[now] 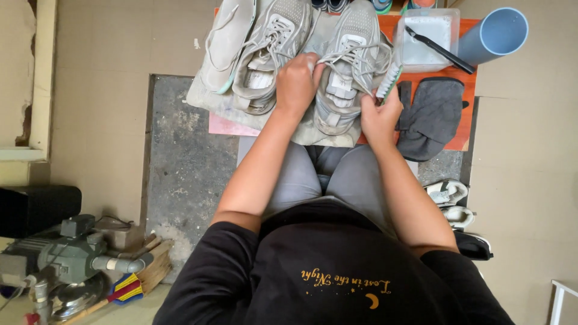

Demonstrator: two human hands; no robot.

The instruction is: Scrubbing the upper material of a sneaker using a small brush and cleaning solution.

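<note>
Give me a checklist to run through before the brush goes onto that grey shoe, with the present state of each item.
1. Left hand steadies the right-hand grey shoe at its inner side: ok.
2. Right hand grips the brush: ok.
3. Bristles on the shoe: cannot tell.
4. Cloth lies under the shoes: ok.
5. White tub within reach beside the shoe: ok.
6. Liquid in the tub: cannot tell.

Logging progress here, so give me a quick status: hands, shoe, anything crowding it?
Left hand grips grey shoe. Right hand holds brush beside it. Second grey shoe alongside.
</note>
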